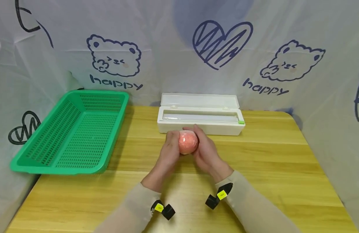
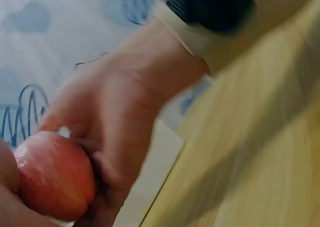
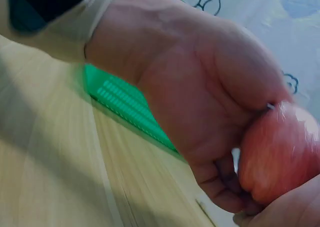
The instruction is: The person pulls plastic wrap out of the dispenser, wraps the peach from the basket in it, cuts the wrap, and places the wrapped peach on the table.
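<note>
A red apple with a glossy clear film over it is held between both hands, above the wooden table. My left hand grips its left side, thumb along the top edge. On the other side my right hand curls round it, fingers reaching behind. The left wrist view shows the apple with film wrinkles catching light, against the right palm. In the right wrist view the film-covered apple sits against the left hand's fingers. Just beyond the hands stands a white cling film box, lid up, roll inside.
A green plastic basket with slotted walls stands at the left of the wooden table. Behind the table hangs a pale cloth with drawn bears and hearts. The raised lid of the box leans near this cloth.
</note>
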The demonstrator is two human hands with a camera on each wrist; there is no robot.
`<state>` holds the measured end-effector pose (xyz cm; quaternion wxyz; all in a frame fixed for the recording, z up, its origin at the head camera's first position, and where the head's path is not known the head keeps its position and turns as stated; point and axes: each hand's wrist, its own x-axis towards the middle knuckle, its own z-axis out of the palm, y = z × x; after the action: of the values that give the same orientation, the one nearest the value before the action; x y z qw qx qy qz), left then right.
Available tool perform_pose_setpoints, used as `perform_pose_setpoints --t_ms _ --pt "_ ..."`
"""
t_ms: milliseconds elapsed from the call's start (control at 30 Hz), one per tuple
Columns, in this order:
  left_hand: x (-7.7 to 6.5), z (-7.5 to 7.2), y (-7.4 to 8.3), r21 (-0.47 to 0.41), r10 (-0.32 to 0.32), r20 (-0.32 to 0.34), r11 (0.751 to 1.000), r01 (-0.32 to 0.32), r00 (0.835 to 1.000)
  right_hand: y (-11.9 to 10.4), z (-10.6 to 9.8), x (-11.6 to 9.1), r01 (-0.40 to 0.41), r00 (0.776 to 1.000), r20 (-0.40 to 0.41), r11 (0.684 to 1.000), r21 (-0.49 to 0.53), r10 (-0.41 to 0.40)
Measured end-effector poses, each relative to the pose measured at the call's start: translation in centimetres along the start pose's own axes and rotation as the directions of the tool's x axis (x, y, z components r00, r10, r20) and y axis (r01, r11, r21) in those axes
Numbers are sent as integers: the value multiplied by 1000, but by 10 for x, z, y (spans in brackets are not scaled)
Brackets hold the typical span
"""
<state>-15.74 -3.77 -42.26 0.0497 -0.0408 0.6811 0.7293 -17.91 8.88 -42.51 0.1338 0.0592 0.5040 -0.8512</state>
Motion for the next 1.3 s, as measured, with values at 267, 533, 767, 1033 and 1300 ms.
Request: perform_pose_setpoints --t_ms 267,533,767,1033,1300 --pt "-2 4 1 224 35 42 974 -44 999 13 6 -1 173 969 -165 981 -91 -186" --pt "-1 7 -3 166 14 -51 986 -5 999 14 6 -6 240 947 -171 953 -183 -271" --pt "0 10 -3 149 84 -123 987 -65 989 11 12 -7 220 951 -161 943 -250 -264" --pt "0 15 -2 -61 54 -188 996 -66 981 19 16 -10 262 924 -187 908 -328 -334" --pt "2 16 -2 -92 15 -199 995 -34 980 13 14 -5 227 949 -166 945 -234 -269"
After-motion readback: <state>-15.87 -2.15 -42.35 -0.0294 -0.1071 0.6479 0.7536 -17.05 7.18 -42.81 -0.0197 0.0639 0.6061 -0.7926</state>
